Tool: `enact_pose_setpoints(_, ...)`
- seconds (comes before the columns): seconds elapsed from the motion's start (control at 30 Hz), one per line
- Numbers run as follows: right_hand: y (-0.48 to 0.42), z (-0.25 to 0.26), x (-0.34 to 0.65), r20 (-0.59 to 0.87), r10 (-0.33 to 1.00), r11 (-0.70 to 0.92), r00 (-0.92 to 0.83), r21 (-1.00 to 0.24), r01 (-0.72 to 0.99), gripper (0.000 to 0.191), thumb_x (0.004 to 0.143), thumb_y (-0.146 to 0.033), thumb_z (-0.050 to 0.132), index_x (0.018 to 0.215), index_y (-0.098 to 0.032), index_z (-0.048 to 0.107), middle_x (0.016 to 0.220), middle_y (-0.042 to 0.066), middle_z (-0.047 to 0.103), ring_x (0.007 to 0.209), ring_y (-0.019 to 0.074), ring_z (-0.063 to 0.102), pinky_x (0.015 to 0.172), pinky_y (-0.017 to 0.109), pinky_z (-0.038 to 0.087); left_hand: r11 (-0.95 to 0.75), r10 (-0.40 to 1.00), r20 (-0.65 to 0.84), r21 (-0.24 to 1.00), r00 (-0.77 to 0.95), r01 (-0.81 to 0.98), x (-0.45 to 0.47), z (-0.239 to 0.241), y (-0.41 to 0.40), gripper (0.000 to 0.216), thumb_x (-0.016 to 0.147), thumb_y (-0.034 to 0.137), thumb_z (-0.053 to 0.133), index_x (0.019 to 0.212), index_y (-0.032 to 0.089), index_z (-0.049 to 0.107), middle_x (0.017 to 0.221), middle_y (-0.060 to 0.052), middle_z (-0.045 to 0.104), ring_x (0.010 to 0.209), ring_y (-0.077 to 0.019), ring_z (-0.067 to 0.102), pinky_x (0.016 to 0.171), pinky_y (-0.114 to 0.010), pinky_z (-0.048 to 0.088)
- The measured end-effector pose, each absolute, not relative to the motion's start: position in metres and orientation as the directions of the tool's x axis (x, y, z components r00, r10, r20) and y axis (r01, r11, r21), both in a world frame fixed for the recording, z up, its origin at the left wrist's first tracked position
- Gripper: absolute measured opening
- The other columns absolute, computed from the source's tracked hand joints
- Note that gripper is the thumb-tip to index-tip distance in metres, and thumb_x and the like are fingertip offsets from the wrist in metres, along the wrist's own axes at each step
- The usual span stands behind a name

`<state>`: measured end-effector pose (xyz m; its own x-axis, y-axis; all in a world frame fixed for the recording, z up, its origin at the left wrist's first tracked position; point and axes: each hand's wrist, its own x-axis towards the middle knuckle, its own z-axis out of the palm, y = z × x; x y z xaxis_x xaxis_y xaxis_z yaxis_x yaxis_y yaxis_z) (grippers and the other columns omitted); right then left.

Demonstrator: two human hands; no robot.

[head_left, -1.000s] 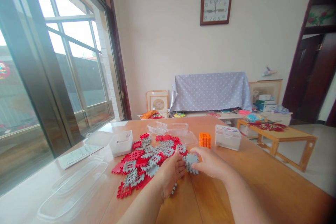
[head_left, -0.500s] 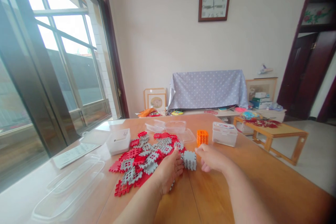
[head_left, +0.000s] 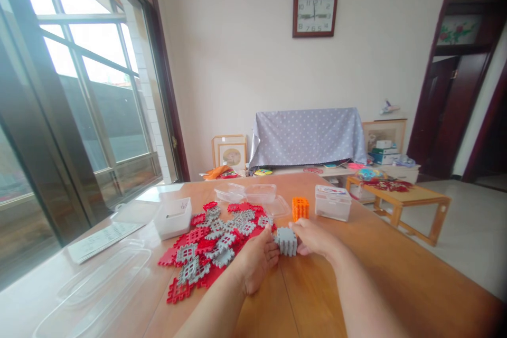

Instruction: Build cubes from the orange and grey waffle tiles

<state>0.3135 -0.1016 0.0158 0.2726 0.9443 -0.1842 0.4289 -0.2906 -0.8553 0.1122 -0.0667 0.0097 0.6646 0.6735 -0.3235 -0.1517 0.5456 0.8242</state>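
A stack of grey interlocking plastic tiles (head_left: 285,242) stands on the wooden table between my two hands. My left hand (head_left: 259,257) is at the stack's left side, thumb up and fingers extended, close against it. At the other side, my right hand (head_left: 311,237) has its thumb and curled fingers against the stack's right edge. Behind the right hand stands an orange block of the same kind of tiles (head_left: 300,209). Loose red and grey tiles (head_left: 216,243) lie in a spread pile left of my left hand.
A white tub (head_left: 173,219) and a printed sheet (head_left: 105,243) are at the left, with clear plastic lids (head_left: 106,277) nearer me. Clear containers (head_left: 260,193) stand behind the pile. A lidded clear box (head_left: 332,203) is at the right. Beyond is a low wooden table (head_left: 400,193).
My right hand has moved left and now touches the grey stack. The left hand stays beside it. The whole view has shifted slightly to the right.
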Motion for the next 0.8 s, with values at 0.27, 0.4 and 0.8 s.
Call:
enact_pose_setpoints(0.27,-0.098,0.01,0.324,-0.165,0.945,-0.28,0.284,-0.857,0.433,0.039,0.098,-0.053,0.042,0.091,-0.018,0.055,0.072,0.004,0.065,0.062,0.0179,0.068,0.062,0.032,0.059,0.55,0.697,-0.367,0.825,0.616,-0.131,0.115,0.012,-0.063,0.089,0.085,0.069,0.056,0.146,0.007,0.039,0.155,-0.024,0.039,0.14,-0.0289,0.044,0.115,-0.037,0.038)
enact_pose_setpoints(0.4,-0.098,0.01,0.323,-0.169,0.945,-0.28,0.281,-0.86,0.426,0.039,0.098,-0.054,0.042,0.091,-0.018,0.055,0.076,0.005,0.066,0.063,0.0178,0.068,0.063,0.032,0.059,0.539,0.721,-0.378,0.833,0.581,-0.127,0.112,0.012,-0.058,0.09,0.085,0.069,0.057,0.148,0.007,0.038,0.156,-0.024,0.036,0.141,-0.0291,0.043,0.114,-0.037,0.039)
enact_pose_setpoints(0.8,-0.102,0.016,0.32,-0.205,0.927,-0.321,0.315,-0.867,0.38,0.043,0.096,-0.057,0.046,0.09,-0.016,0.059,0.068,0.005,0.064,0.062,0.0184,0.069,0.063,0.031,0.058,0.511,0.708,-0.317,0.847,0.631,-0.148,0.12,0.008,-0.068,0.091,0.088,0.069,0.052,0.152,0.007,0.033,0.156,-0.024,0.037,0.141,-0.0271,0.044,0.116,-0.034,0.036)
